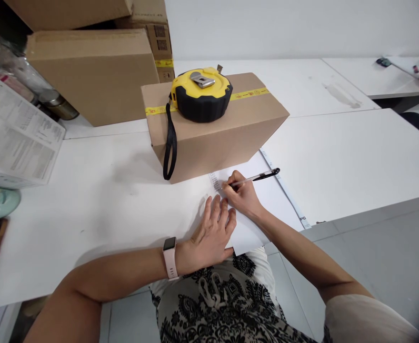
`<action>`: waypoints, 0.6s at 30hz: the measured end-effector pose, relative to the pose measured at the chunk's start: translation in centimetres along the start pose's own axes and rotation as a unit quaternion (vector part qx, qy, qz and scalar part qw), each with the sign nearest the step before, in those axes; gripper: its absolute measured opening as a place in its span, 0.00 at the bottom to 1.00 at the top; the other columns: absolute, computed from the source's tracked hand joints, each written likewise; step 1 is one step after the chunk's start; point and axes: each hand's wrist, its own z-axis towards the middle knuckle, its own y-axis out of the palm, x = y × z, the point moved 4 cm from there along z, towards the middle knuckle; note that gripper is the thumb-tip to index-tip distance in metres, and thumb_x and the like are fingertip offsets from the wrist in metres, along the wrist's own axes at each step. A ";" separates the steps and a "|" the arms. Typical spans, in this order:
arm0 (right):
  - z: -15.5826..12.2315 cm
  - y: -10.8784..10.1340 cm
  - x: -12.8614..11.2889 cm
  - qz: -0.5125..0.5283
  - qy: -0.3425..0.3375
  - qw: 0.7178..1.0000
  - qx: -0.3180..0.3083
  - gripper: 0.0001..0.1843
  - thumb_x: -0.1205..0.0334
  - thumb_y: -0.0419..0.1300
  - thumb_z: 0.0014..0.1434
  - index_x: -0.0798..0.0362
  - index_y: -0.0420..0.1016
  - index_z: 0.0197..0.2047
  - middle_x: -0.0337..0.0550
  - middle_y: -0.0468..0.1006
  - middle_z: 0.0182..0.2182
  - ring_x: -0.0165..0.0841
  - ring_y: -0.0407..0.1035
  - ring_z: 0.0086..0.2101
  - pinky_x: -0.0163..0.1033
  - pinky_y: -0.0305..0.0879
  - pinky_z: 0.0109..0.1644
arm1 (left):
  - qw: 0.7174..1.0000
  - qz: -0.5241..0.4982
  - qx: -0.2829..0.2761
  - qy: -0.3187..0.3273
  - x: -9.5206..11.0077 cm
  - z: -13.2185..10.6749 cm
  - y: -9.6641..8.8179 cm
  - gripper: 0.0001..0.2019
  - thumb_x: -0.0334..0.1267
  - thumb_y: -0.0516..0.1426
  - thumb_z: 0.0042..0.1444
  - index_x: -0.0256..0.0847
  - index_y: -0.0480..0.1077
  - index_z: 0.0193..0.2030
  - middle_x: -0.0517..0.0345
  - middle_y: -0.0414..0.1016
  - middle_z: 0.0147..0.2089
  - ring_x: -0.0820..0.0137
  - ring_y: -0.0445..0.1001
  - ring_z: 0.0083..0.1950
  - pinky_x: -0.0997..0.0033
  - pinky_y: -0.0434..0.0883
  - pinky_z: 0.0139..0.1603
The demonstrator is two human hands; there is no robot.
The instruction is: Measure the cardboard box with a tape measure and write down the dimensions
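Note:
My right hand (243,195) is closed round a pen (257,177), its tip resting on a white sheet of paper (266,200) beside some small writing. Flat on the same sheet lies my left hand (211,233), fingers stretched out, a pale watch on its wrist. Just beyond the hands stands a small cardboard box (216,128) with yellow tape. A yellow and black tape measure (200,94) sits on top of it, its black strap hanging down the box's front.
The white table (98,200) carries larger cardboard boxes (91,71) at the back left and a printed white carton (14,133) at the left edge. A second white table (370,76) stands at the far right. Grey floor lies to the right of me.

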 end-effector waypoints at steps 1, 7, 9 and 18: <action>0.0 0.0 0.0 -0.002 0.002 1.000 0.001 0.13 0.61 0.62 0.54 0.48 0.59 0.27 0.29 0.60 0.20 0.26 0.52 0.21 0.36 0.50 0.25 | 1.000 -0.002 -0.002 0.000 0.0 0.0 0.0 0.49 0.66 0.55 0.60 0.20 0.57 0.71 0.17 0.60 0.72 0.30 0.55 0.75 0.29 0.41 0.75; 0.0 -0.1 0.0 -0.008 0.007 1.000 0.010 0.13 0.59 0.62 0.55 0.48 0.60 0.27 0.29 0.60 0.20 0.27 0.52 0.22 0.36 0.51 0.25 | 1.000 0.003 -0.011 -0.006 -0.1 0.0 -0.1 0.48 0.66 0.55 0.60 0.23 0.57 0.72 0.20 0.59 0.73 0.32 0.56 0.75 0.30 0.42 0.75; 0.1 -0.1 0.0 -0.010 0.003 1.000 0.008 0.13 0.59 0.62 0.56 0.48 0.60 0.27 0.30 0.60 0.20 0.27 0.53 0.22 0.36 0.51 0.26 | 1.000 0.004 -0.010 -0.005 -0.1 0.1 -0.1 0.48 0.66 0.55 0.60 0.23 0.57 0.71 0.19 0.59 0.73 0.31 0.56 0.75 0.30 0.43 0.74; -0.1 -0.2 -0.2 -0.002 0.006 1.000 0.005 0.13 0.60 0.62 0.55 0.48 0.59 0.27 0.29 0.59 0.20 0.26 0.53 0.22 0.36 0.51 0.25 | 1.000 0.020 -0.006 -0.002 -0.1 0.0 -0.2 0.48 0.67 0.54 0.60 0.23 0.57 0.71 0.20 0.61 0.72 0.31 0.56 0.75 0.30 0.43 0.74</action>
